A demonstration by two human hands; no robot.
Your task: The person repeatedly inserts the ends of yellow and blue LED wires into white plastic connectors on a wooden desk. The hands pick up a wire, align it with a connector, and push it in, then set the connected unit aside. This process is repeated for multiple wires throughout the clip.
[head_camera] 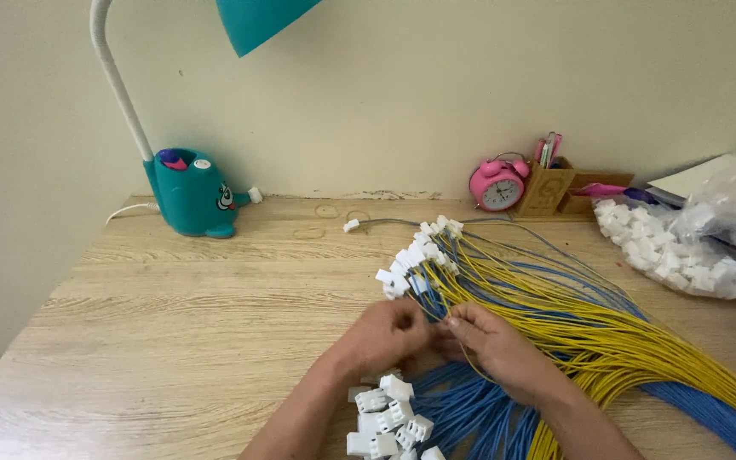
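— Yellow and blue, mostly: what is that heap across the right half of the wooden desk (172,298)?

— A thick bundle of yellow and blue wires (589,328), fanned from the near right corner toward the middle. Many far ends carry white plastic connectors (415,255).

— And the hands?

— They meet at the middle of the desk, right on the bundle. The left hand (385,334) is curled, fingers pinched in toward the right hand (491,341), which is closed about a few yellow wires. Whether the left hand has a connector in its fingertips I cannot tell; they are hidden between the two hands.

— Anything near them?

— A small pile of loose white connectors (388,422) lies just near of the left hand, beside the blue wires.

— Farther off?

— A teal desk lamp (191,192) stands far left by the wall. A pink alarm clock (498,185) and a wooden pen holder (555,189) sit at the far right, and a clear bag of white connectors (683,247) rests at the right edge.
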